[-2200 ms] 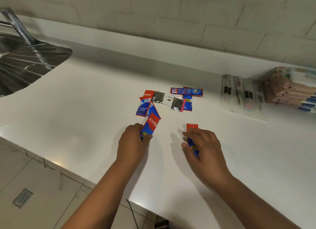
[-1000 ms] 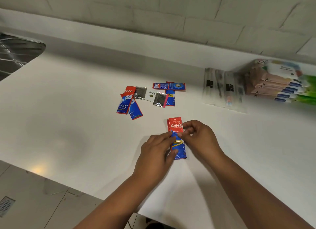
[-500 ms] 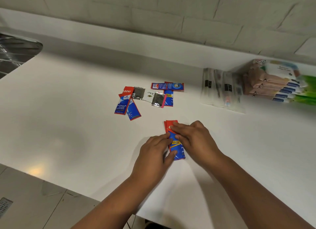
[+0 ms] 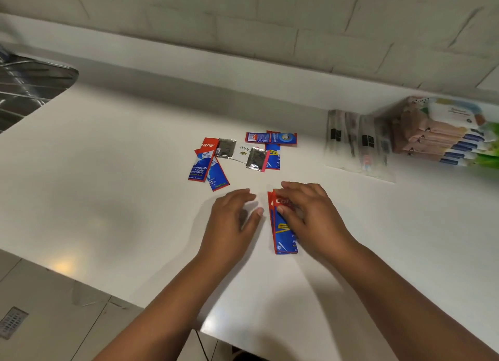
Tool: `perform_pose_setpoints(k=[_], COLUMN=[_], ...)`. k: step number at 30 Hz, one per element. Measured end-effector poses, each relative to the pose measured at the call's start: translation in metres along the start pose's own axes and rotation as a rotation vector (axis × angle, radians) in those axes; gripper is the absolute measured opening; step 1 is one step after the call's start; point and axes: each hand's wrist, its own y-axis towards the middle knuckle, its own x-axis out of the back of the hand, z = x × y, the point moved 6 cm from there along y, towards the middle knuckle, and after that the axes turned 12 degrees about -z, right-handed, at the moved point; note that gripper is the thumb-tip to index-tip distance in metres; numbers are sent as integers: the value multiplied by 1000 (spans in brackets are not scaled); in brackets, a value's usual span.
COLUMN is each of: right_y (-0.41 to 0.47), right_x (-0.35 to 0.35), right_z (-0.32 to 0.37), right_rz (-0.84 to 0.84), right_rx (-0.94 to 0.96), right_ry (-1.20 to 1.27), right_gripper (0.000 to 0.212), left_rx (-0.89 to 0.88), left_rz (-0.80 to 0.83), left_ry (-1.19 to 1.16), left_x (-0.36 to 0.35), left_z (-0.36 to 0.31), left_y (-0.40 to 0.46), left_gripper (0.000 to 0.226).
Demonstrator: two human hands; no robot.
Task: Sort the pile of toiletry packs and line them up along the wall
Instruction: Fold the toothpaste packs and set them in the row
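Two stacked red-and-blue toothpaste sachets [image 4: 282, 234] lie flat on the white counter [image 4: 108, 198]. My right hand [image 4: 310, 212] rests on their upper right part, fingers pressing them down. My left hand [image 4: 232, 217] hovers just left of the stack, fingers apart, holding nothing. Behind the hands lies the loose pile: two toothpaste sachets [image 4: 201, 163] at its left, dark foil sachets [image 4: 256, 158], a white sachet [image 4: 243, 152], and blue sachets [image 4: 271, 138] at its back.
Clear wrapped packs [image 4: 356, 144] and a stack of tissue packs [image 4: 442, 134] lie against the wall at the right. A steel sink [image 4: 29, 88] is at the far left. The counter's front edge runs diagonally below my forearms, with tiled floor beyond.
My left hand brought a toothpaste sachet onto the one under my right hand, both squared the stack, and now the left hand has let go and moved a little left.
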Motion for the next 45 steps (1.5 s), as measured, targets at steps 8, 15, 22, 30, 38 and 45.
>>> perform_pose_setpoints(k=[8,15,22,30,38,45], right_y=[25,31,34,31,0,-14], right_x=[-15,-29,-24,-18,1,-7], right_z=[42,56,47,9,-15,-29], right_rz=[62,49,33,32,-13,13], right_rx=[113,141,-76,-759,-698,-634], right_ry=[8,76,200,874,778,539], right_gripper=[41,38,35,31,21,19], left_rx=[296,457,504,524,400,337], left_rz=[-251,-165,-177,-25,151,143], left_ry=[391,476,18,-360,-253,-51], left_x=[40,34,44,13,-17,-16], left_z=[64,84,62,-11,-30,-25], left_y=[80,100,89,28,-16,-15], left_gripper=[36,43,20,19,16,33])
